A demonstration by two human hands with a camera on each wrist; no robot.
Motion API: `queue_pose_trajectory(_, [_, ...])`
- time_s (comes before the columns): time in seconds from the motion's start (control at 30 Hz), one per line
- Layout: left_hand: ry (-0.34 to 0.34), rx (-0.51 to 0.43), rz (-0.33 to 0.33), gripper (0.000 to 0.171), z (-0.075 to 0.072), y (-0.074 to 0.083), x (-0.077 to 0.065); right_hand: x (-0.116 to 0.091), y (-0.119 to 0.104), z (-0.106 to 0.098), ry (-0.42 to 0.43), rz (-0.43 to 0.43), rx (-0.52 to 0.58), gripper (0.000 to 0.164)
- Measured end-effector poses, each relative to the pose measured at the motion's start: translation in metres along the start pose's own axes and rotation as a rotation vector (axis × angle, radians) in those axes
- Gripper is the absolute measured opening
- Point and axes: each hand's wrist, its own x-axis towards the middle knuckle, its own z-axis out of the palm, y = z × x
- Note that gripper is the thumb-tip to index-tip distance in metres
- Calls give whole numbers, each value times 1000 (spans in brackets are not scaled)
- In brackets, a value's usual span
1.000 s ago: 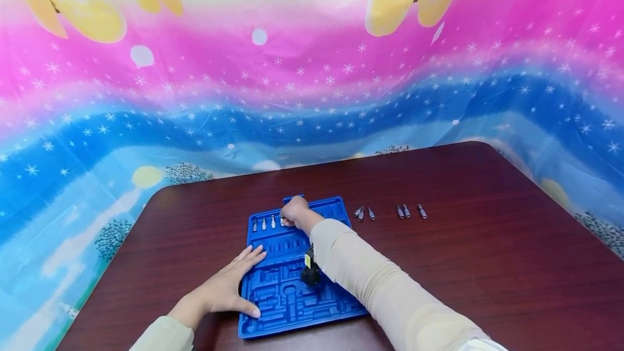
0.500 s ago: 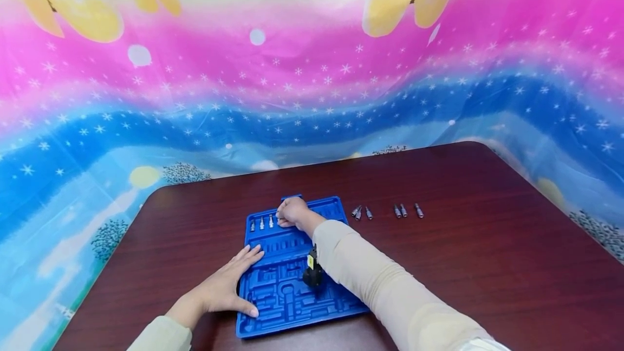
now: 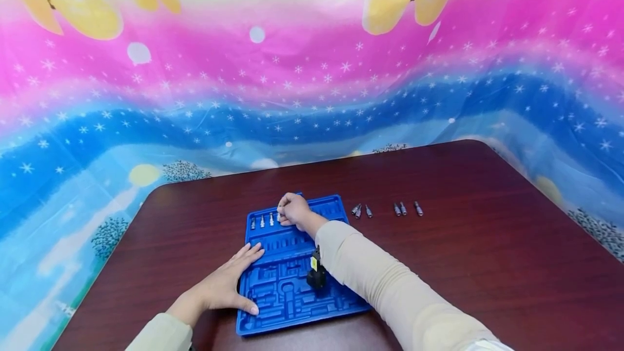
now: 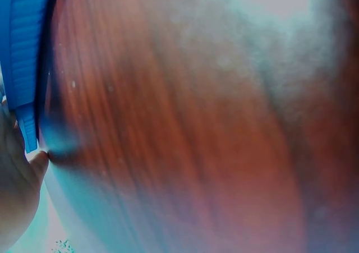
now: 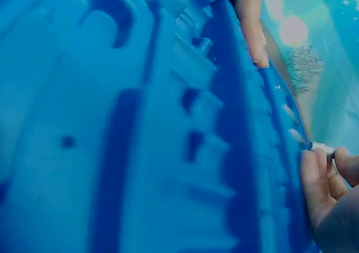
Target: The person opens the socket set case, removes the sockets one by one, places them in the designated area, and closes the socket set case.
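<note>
A blue plastic tool case (image 3: 287, 313) lies opened flat on the table, full of moulded slots. In its far left row, several silver socket bits (image 3: 262, 222) stand side by side. My right hand (image 3: 296, 211) pinches another socket bit (image 5: 322, 148) between thumb and fingers, right at that row, beside the last seated one. My left hand (image 3: 221, 288) rests on the case's left edge, fingers spread and thumb on the near part. In the left wrist view, only part of that hand (image 4: 19, 191) shows, beside the case's blue side (image 4: 22, 51).
To the right of the case, a few socket bits (image 3: 358, 211) lie loose on the dark wooden table (image 3: 463, 264). Farther right lie a pair (image 3: 400, 209) and a single one (image 3: 418, 209). A colourful printed cloth (image 3: 292, 96) hangs behind the table. A black wrist camera (image 3: 316, 275) hangs under my right forearm.
My right hand has risen slightly at the far slots, and the bit in its fingertips shows more clearly than half a second ago. My left hand stays on the case edge.
</note>
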Motion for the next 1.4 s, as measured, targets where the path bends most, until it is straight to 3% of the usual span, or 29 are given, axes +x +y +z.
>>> queue_pose_trajectory(0.1, [2, 1, -6, 103, -2, 0, 0, 0, -4, -2, -2, -29, 33, 6])
queue_pose_trajectory(0.37, [-2, 19, 16, 102, -7, 1, 3, -7, -12, -18, -44, -72, -39, 4])
queue_pose_trajectory(0.77, [-3, 75, 22, 103, -10, 6, 6, -26, -16, -45, -76, -103, -35, 5])
queue_pose_trajectory(1.4, [5, 94, 42, 105, -5, 4, -1, -49, -8, -83, -47, -93, -26, 11])
